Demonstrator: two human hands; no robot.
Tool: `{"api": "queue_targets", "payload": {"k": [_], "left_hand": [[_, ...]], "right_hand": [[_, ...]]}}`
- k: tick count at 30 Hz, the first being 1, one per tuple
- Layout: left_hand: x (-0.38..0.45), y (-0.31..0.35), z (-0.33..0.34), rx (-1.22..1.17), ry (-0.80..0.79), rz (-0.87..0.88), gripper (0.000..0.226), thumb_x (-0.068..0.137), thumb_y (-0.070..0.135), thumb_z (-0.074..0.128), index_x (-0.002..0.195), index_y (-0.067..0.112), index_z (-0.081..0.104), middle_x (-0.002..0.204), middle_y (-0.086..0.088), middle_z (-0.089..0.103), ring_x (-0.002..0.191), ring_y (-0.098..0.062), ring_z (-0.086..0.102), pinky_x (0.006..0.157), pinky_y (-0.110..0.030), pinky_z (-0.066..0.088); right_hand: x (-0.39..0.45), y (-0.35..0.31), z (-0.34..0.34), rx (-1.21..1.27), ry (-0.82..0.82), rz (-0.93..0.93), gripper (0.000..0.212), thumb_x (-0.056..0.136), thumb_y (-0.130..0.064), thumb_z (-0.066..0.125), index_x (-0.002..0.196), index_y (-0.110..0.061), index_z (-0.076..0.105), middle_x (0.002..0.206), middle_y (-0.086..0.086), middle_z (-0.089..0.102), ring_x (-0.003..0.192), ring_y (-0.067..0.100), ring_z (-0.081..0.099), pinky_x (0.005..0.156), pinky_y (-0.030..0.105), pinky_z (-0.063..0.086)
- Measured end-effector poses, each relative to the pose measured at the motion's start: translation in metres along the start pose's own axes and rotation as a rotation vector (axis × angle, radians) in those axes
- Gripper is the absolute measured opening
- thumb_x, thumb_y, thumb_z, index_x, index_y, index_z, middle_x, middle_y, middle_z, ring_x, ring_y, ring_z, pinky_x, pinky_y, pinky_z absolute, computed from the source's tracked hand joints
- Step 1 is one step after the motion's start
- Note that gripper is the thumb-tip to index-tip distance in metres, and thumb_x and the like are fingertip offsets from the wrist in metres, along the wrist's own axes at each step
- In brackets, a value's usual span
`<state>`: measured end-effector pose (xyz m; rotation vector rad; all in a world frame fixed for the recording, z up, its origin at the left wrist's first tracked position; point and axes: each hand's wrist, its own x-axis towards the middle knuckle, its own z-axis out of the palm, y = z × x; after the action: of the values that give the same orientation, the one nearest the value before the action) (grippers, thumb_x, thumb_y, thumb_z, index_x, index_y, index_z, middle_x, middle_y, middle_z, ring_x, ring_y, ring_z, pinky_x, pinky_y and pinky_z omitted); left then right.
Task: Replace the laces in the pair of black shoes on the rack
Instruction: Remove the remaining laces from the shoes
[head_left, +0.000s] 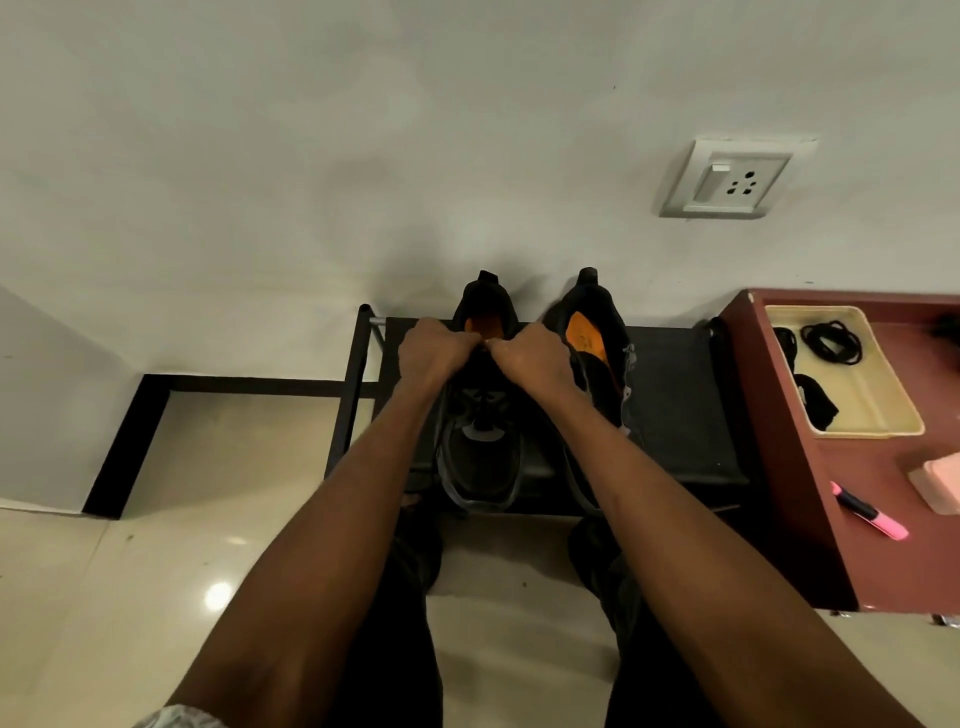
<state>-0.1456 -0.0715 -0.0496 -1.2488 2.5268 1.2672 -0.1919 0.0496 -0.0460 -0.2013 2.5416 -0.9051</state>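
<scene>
Fingers of my left hand (434, 349) and right hand (532, 356) are curling together at the left shoe (480, 457)'s twelve-o'clock collar; whether they're pinching lace, I cannot tell — tugging risks dragging it off the rack (675, 415).

fingertips of both hands (485, 353) hidden — perhaps pinching a lace, pink block (937, 488) cut off

— Where do the shoes sit relative to the hands?
— The left hand (434, 352) and right hand (535, 358) meet over the left shoe (480, 457) on the rack (675, 415); the right shoe (592, 332) stands just right of the right hand.
— And further right?
— Well right of both hands, a table (841, 545) carries a tray (878, 415) holding coiled laces (831, 340); nearer the person lies a marker (870, 512). A wall socket (727, 179) sits beyond the hands, up right.
</scene>
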Motion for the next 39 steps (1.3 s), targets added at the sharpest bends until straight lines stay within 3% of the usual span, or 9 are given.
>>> {"api": "queue_targets", "payload": {"k": [6, 13, 18, 21, 24, 30, 33, 36, 39], "left_hand": [[0.0, 0.0, 0.001, 0.059, -0.001, 0.077, 0.036, 0.089, 0.025, 0.061, 0.06, 0.01, 0.045, 0.06, -0.003, 0.051, 0.053, -0.018, 0.049, 0.049, -0.027, 0.032], [0.006, -0.022, -0.004, -0.482, -0.032, -0.145, 0.011, 0.086, 0.006, 0.066, 0.078, 0.0, 0.07, 0.069, -0.011, 0.064, 0.07, -0.026, 0.063, 0.073, -0.042, 0.058], [-0.018, -0.015, 0.009, -0.255, 0.165, 0.062, 0.024, 0.091, 0.023, 0.069, 0.073, 0.012, 0.059, 0.068, 0.001, 0.058, 0.06, -0.012, 0.054, 0.054, -0.021, 0.04], [-0.023, -0.014, 0.017, -0.272, 0.171, 0.359, 0.016, 0.095, 0.019, 0.066, 0.109, 0.014, 0.062, 0.118, 0.0, 0.06, 0.106, -0.01, 0.055, 0.083, -0.011, 0.041], [-0.016, -0.019, 0.026, -0.087, -0.052, 0.472, 0.024, 0.099, 0.024, 0.06, 0.118, 0.013, 0.07, 0.15, -0.006, 0.046, 0.145, -0.021, 0.029, 0.116, -0.03, 0.023], [-0.008, -0.026, 0.016, -0.055, -0.087, 0.502, 0.018, 0.094, 0.022, 0.067, 0.1, 0.007, 0.075, 0.148, -0.006, 0.051, 0.147, -0.02, 0.028, 0.12, -0.038, 0.021], [-0.013, -0.021, 0.014, -0.487, -0.077, 0.309, 0.009, 0.095, 0.014, 0.065, 0.099, 0.011, 0.073, 0.132, -0.004, 0.063, 0.13, -0.016, 0.052, 0.108, -0.033, 0.041], [-0.008, -0.022, 0.007, -1.262, -0.053, -0.208, 0.019, 0.097, -0.004, 0.055, 0.112, -0.001, 0.065, 0.099, -0.011, 0.068, 0.093, -0.018, 0.067, 0.08, -0.025, 0.057], [-0.01, -0.025, 0.002, -1.361, -0.041, -0.356, 0.012, 0.097, -0.005, 0.052, 0.1, -0.001, 0.063, 0.091, -0.012, 0.065, 0.085, -0.019, 0.066, 0.071, -0.027, 0.057]], "right_hand": [[0.005, 0.008, 0.002, 0.087, 0.052, 0.004, 0.035, 0.086, -0.028, 0.062, 0.061, -0.008, 0.047, 0.058, 0.006, 0.053, 0.053, 0.024, 0.053, 0.05, 0.029, 0.037], [0.003, 0.032, 0.002, 0.512, 0.037, 0.108, 0.014, 0.071, -0.016, 0.061, 0.062, -0.007, 0.056, 0.058, 0.011, 0.046, 0.057, 0.024, 0.044, 0.059, 0.038, 0.037], [-0.011, 0.044, 0.004, 0.615, 0.035, -0.032, 0.032, 0.087, -0.018, 0.066, 0.061, -0.007, 0.051, 0.061, 0.013, 0.045, 0.058, 0.026, 0.042, 0.058, 0.038, 0.036], [-0.01, 0.047, 0.006, 0.636, 0.031, -0.072, 0.036, 0.09, -0.024, 0.068, 0.062, -0.005, 0.056, 0.063, 0.015, 0.05, 0.058, 0.026, 0.046, 0.059, 0.038, 0.037], [-0.008, 0.047, 0.009, 0.582, 0.07, -0.119, 0.036, 0.093, -0.02, 0.066, 0.062, -0.004, 0.055, 0.058, 0.013, 0.046, 0.053, 0.023, 0.041, 0.053, 0.034, 0.031], [0.0, 0.038, 0.016, 0.354, 0.164, -0.237, 0.035, 0.092, -0.018, 0.061, 0.065, 0.001, 0.053, 0.056, 0.009, 0.047, 0.05, 0.016, 0.039, 0.051, 0.033, 0.029], [0.005, 0.04, 0.015, 0.324, 0.176, -0.256, 0.036, 0.092, -0.016, 0.059, 0.064, 0.003, 0.047, 0.057, 0.016, 0.045, 0.049, 0.018, 0.036, 0.051, 0.036, 0.029], [0.007, 0.043, 0.012, 0.307, 0.172, -0.28, 0.036, 0.093, -0.013, 0.059, 0.064, 0.002, 0.045, 0.052, 0.006, 0.037, 0.046, 0.015, 0.031, 0.05, 0.033, 0.026], [0.007, 0.041, 0.013, 0.267, 0.177, -0.298, 0.028, 0.094, -0.014, 0.058, 0.072, 0.003, 0.054, 0.054, 0.009, 0.042, 0.047, 0.017, 0.036, 0.05, 0.038, 0.033]]}}
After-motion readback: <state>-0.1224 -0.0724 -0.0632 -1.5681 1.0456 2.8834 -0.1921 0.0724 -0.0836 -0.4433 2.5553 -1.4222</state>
